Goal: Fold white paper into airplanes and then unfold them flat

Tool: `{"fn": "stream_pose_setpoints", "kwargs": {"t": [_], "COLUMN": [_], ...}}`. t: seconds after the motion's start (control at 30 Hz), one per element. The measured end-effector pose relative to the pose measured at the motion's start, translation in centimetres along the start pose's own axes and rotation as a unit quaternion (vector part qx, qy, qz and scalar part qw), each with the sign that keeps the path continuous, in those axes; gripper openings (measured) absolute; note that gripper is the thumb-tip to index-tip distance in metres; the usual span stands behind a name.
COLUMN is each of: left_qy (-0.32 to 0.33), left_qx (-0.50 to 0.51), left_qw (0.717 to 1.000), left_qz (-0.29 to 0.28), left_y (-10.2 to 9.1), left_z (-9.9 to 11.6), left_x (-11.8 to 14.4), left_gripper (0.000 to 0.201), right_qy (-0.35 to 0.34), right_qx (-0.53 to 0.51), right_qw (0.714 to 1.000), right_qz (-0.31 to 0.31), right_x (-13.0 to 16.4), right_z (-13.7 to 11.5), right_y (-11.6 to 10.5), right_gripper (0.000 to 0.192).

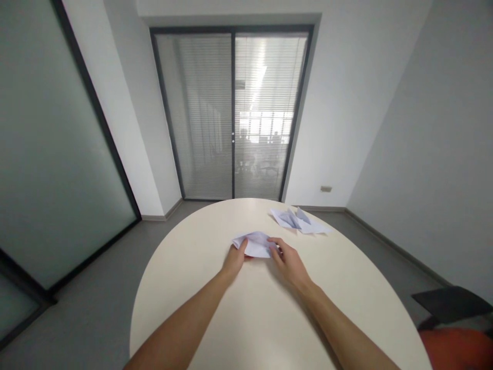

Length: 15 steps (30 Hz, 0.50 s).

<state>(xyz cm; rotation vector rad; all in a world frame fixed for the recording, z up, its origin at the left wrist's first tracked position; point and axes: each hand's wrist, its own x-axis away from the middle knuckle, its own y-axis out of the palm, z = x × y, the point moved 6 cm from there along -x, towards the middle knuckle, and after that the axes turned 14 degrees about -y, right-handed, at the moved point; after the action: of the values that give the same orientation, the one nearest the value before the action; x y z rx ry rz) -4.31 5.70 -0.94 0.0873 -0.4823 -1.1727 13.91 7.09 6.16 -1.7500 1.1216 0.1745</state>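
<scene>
A folded sheet of white paper is held between my two hands, just over the middle of the round table. My left hand grips its left end, thumb on top and the other fingers underneath, partly hidden by the paper. At the right end, my right hand pinches the paper's edge between thumb and fingers. Behind and to the right lie folded white paper pieces with raised flaps, apart from both hands.
The pale round table fills the foreground. At the lower right stands a chair with a black back and a red seat. Beyond the table are glass doors with blinds. A frosted glass panel is at left.
</scene>
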Motion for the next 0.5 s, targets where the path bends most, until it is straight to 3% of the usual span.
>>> {"fn": "stream_pose_setpoints", "kwargs": {"t": [0.2, 0.5], "left_qy": [0.044, 0.020], "left_qx": [-0.070, -0.062], "left_qw": [0.996, 0.998], "left_qz": [-0.027, -0.002], "left_y": [0.7, 0.9], "left_z": [0.5, 0.9], "left_x": [0.6, 0.1], "left_gripper": [0.030, 0.030], "right_qy": [0.009, 0.098], "right_qx": [-0.080, -0.076], "right_qw": [0.996, 0.992], "right_qz": [0.031, 0.024], "right_x": [0.7, 0.0], "right_z": [1.3, 3.2], "right_y": [0.4, 0.0], "right_gripper": [0.051, 0.032]}}
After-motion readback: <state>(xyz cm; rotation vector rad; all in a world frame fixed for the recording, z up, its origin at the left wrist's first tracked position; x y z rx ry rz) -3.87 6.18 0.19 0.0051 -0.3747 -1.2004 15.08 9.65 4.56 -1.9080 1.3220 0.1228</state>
